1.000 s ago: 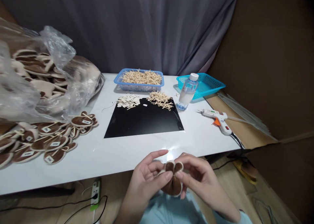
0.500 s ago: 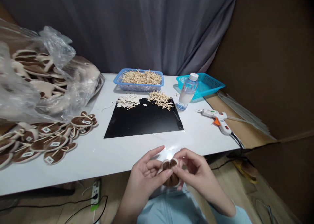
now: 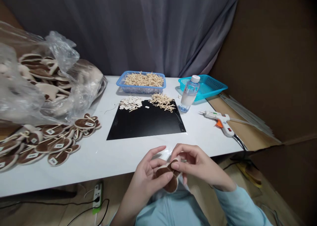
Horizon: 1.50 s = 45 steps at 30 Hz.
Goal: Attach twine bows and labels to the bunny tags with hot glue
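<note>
Just in front of the table's near edge, both hands hold one brown plush piece (image 3: 170,185) with a cream border. My left hand (image 3: 151,178) grips its left side, thumb on the brown face and index finger stretched out. The fingers of my right hand (image 3: 190,161) pinch its upper right part, and they hide some of it. Similar brown plush pieces (image 3: 59,145) with cream bows and small white labels lie piled at the left of the table.
A black mat (image 3: 146,123) carries white labels (image 3: 130,102) and cream cord bows (image 3: 162,102). Behind it stands a blue basket (image 3: 141,90) of bows. Rightward are a bottle (image 3: 189,94), a turquoise basket (image 3: 210,92) and a glue gun (image 3: 220,120). A plastic bag (image 3: 61,84) of plush pieces sits left.
The plush piece has turned in my hands, and more of its brown face shows. My right hand has shifted slightly up. The view has moved a little.
</note>
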Each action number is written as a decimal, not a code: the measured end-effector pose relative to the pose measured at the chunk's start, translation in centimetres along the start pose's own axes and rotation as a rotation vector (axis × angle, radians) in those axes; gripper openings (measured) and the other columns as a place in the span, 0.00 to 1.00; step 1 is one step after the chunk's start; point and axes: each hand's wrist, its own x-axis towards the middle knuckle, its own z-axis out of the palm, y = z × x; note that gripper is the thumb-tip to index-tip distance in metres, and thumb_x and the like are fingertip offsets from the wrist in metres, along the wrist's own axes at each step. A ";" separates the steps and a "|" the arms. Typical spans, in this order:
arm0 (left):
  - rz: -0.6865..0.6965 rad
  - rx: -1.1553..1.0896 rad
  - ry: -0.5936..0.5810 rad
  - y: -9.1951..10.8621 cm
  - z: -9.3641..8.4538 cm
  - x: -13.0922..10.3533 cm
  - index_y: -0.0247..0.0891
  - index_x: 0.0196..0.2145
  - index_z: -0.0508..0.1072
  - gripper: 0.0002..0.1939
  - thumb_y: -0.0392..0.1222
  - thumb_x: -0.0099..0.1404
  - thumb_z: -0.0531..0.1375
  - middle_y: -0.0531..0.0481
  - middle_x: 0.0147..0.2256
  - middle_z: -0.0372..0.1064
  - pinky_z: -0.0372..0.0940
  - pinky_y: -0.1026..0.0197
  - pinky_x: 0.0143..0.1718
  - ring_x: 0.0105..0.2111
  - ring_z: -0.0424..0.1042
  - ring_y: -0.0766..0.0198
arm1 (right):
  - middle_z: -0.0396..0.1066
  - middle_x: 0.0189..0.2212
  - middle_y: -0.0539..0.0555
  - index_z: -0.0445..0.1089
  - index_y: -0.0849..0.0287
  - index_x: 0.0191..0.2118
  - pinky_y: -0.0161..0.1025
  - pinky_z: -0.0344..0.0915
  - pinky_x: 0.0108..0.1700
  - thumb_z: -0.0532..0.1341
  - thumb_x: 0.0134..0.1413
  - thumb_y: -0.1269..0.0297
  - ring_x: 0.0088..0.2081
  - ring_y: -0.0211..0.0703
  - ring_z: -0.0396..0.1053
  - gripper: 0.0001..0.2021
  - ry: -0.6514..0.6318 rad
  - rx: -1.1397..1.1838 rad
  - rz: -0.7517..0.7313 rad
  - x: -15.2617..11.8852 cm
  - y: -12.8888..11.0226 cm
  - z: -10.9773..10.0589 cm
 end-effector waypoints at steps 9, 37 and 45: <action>0.085 0.041 0.144 0.4 0.3 -0.4 0.40 0.47 0.70 0.24 0.41 0.53 0.70 0.46 0.36 0.74 0.69 0.63 0.34 0.34 0.75 0.59 | 0.67 0.29 0.49 0.68 0.60 0.41 0.29 0.69 0.24 0.64 0.56 0.56 0.26 0.33 0.66 0.13 0.129 -0.047 -0.058 0.3 0.2 -0.1; 0.231 0.118 0.397 1.9 -2.2 1.8 0.37 0.46 0.66 0.26 0.43 0.52 0.71 0.48 0.38 0.74 0.73 0.63 0.32 0.36 0.78 0.58 | 0.72 0.31 0.56 0.71 0.58 0.32 0.41 0.60 0.33 0.56 0.59 0.66 0.31 0.48 0.70 0.07 0.704 -1.513 -0.010 -1.9 -1.2 -7.6; 0.380 0.182 0.300 5.9 -0.8 4.5 0.37 0.44 0.72 0.21 0.45 0.54 0.69 0.46 0.43 0.75 0.71 0.66 0.33 0.39 0.77 0.59 | 0.74 0.35 0.56 0.69 0.56 0.34 0.41 0.65 0.38 0.56 0.61 0.62 0.35 0.47 0.72 0.08 0.839 -1.057 -0.417 -1.0 -3.2 -8.6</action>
